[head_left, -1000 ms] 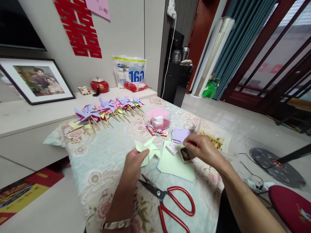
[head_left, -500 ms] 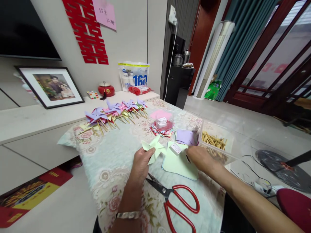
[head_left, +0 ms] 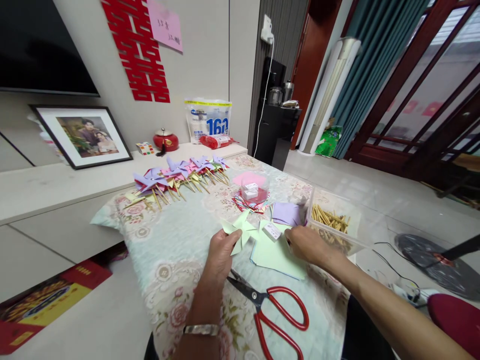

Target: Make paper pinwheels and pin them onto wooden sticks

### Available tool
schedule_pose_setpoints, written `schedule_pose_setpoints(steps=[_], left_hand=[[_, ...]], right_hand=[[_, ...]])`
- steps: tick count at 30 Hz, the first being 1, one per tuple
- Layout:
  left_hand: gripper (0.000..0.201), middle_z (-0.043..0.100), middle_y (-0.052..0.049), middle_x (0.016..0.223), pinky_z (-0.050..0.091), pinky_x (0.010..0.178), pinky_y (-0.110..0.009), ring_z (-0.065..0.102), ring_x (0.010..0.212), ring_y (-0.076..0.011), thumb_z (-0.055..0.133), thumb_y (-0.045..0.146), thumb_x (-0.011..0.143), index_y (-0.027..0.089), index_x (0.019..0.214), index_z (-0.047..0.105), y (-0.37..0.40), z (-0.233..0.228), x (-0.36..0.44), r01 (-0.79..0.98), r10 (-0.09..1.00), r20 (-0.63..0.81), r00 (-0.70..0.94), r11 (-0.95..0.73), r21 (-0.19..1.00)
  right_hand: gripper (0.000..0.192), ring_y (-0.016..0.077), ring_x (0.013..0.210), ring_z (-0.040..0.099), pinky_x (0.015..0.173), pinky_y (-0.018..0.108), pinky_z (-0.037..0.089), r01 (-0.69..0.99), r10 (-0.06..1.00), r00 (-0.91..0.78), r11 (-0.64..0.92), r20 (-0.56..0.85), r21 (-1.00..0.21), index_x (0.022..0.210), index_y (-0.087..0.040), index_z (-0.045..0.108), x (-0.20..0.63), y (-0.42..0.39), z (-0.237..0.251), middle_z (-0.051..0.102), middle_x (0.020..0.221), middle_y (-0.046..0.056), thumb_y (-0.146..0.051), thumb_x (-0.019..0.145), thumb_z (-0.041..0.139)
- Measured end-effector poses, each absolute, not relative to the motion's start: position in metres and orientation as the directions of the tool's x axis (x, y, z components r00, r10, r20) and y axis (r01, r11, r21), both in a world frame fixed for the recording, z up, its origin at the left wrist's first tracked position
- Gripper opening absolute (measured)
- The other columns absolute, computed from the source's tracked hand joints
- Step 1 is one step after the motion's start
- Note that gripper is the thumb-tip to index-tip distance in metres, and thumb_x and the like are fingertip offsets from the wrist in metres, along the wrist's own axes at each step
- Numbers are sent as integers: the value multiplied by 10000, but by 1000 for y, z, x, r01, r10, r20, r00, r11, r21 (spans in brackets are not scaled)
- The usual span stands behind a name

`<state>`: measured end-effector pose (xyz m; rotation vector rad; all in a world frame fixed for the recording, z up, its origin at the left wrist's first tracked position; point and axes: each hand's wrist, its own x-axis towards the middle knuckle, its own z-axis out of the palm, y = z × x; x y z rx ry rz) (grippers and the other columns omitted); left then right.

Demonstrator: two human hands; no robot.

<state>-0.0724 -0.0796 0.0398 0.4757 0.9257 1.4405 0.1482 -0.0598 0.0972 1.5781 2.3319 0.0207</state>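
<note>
A silvery bracelet (head_left: 201,329) circles the bare left forearm (head_left: 207,300), with black legwear (head_left: 363,330) below.

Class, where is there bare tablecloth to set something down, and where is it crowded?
A broad bare patch of tablecloth lies between the pinwheel row and the left hand; a smaller one sits between the scissors and right forearm. It is crowded around the right hand, where green paper, purple paper and the stick box bunch up.
</note>
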Motion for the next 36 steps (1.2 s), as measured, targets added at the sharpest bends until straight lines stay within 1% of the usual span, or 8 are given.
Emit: schedule_pose_setpoints(steps=[4,10,15,19,24,30,33,36], left_hand=[[362,763,-41,722,493,610,-249,700,694,-208,867,268,518,134,830,741,-80,42,-71,-643,972,-224,-67,130,755],[368,753,-32,704,511,646,-262,704,721,-216,882,284,510,142,817,736,-82,43,-69,-653,976,-214,-34,141,744],[373,747,-27,710,515,669,-270,698,724,-212,876,292,518,147,829,729,-82,41,-69,-633,976,-217,-30,150,760],[361,734,-19,694,514,678,-269,691,724,-207,873,290,521,153,820,726,-81,41,-69,-616,973,-227,-34,158,771],[349,741,-36,712,527,708,-290,701,768,-231,871,303,522,150,800,724,-82,42,-69,-603,974,-222,-34,157,783],[359,752,-27,716,538,692,-295,697,702,-214,869,271,522,148,830,730,-82,43,-68,-633,974,-227,-23,162,757],[368,755,-29,723,539,695,-299,692,677,-208,866,267,525,141,846,737,-82,43,-67,-639,973,-229,-15,167,751],[362,755,-36,731,538,713,-304,701,708,-221,863,266,525,139,840,738,-82,43,-67,-629,972,-234,-27,165,760]], right_hand=[[269,319,858,756,667,313,470,906,911,-323,376,-256,195,987,-59,732,147,-62,98,768,887,234,-48,857,497],[304,299,917,749,718,312,494,891,888,-365,420,-280,170,984,-100,742,152,-59,96,776,949,195,-31,848,480],[308,303,882,753,699,308,489,891,890,-360,417,-279,180,965,-91,750,152,-57,96,776,933,214,-26,812,491],[307,305,874,752,678,303,467,892,891,-362,416,-273,175,990,-93,744,151,-58,99,775,924,209,-46,811,498],[295,303,859,747,643,299,423,899,891,-351,406,-288,162,992,-98,736,150,-58,103,775,929,205,-49,789,527],[232,257,808,727,611,288,360,910,893,-348,394,-284,125,944,-119,723,153,-57,109,772,918,172,-109,834,519],[228,241,783,716,587,282,327,915,895,-348,390,-278,109,930,-129,717,154,-57,110,770,898,150,-98,807,528],[220,240,786,713,586,280,313,920,902,-344,380,-262,99,927,-133,711,155,-56,109,767,888,140,-97,799,536]])
